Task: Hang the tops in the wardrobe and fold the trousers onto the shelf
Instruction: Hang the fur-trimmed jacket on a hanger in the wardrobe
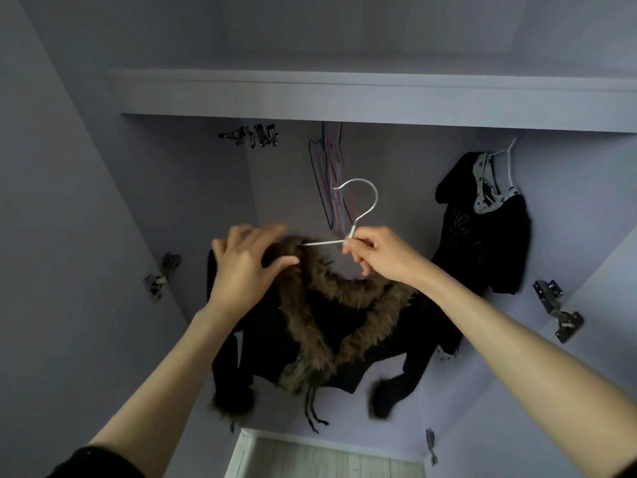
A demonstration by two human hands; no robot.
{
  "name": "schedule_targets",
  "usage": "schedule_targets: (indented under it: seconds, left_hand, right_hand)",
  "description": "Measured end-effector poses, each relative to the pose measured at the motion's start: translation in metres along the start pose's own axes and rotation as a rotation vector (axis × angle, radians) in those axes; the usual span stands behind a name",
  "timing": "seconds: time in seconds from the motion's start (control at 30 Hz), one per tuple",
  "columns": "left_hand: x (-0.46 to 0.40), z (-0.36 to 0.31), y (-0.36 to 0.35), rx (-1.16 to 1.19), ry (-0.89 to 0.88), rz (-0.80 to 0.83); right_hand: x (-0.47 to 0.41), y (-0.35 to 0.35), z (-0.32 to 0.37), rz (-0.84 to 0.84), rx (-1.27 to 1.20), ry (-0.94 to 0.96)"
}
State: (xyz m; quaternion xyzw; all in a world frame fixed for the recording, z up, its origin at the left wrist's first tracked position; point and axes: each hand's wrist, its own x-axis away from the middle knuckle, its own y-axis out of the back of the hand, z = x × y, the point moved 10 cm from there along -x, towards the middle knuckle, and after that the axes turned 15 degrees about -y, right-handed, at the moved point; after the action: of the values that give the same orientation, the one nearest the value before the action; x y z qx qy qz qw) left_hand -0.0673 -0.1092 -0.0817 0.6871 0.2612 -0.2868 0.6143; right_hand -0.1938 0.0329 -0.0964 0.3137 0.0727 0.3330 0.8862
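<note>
Black fur-trimmed jacket (310,326) at frame centre, held up inside wardrobe (379,98) on white hanger (358,205). Right hand (382,257) pinching hanger neck. Left hand (244,267), fingers spread, pressing fur collar at 9 o'clock. Dark top (482,229) hung at 2 o'clock.

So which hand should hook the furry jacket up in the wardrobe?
Probably the right hand: it already pinches the white hanger just below its hook. The left hand only rests on the jacket's fur collar.

Right hand (382,255) pinching white hanger (358,205), left hand (246,267) on fur-trimmed top (310,326)
</note>
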Motion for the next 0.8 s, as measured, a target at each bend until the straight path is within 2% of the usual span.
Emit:
schedule_targets:
  seconds: [0.13,0.23,0.33,0.5,0.63,0.73,0.8]
  left_hand:
    - [0.057,0.067,-0.017,0.274,0.499,0.064]
    - [0.079,0.078,-0.044,0.393,0.669,0.195]
    - [0.07,0.078,-0.048,0.399,0.645,0.15]
    - [0.051,0.076,-0.045,0.587,0.571,0.071]
    - [0.037,0.083,-0.029,0.502,0.519,-0.032]
    - [0.028,0.081,-0.039,0.484,0.515,0.031]
    - [0.025,0.078,-0.043,0.353,0.509,0.103]
  right_hand:
    - [0.001,0.034,-0.012,-0.091,-0.085,0.011]
    - [0.002,0.052,-0.014,-0.111,-0.107,0.04]
    - [0.006,0.066,-0.018,-0.131,-0.096,0.068]
    - [0.009,0.089,-0.039,-0.146,-0.026,0.026]
    - [0.012,0.092,-0.056,-0.118,0.026,-0.02]
    - [0.011,0.086,-0.052,-0.109,0.057,-0.013]
    - [0.009,0.089,-0.044,-0.137,0.034,-0.006]
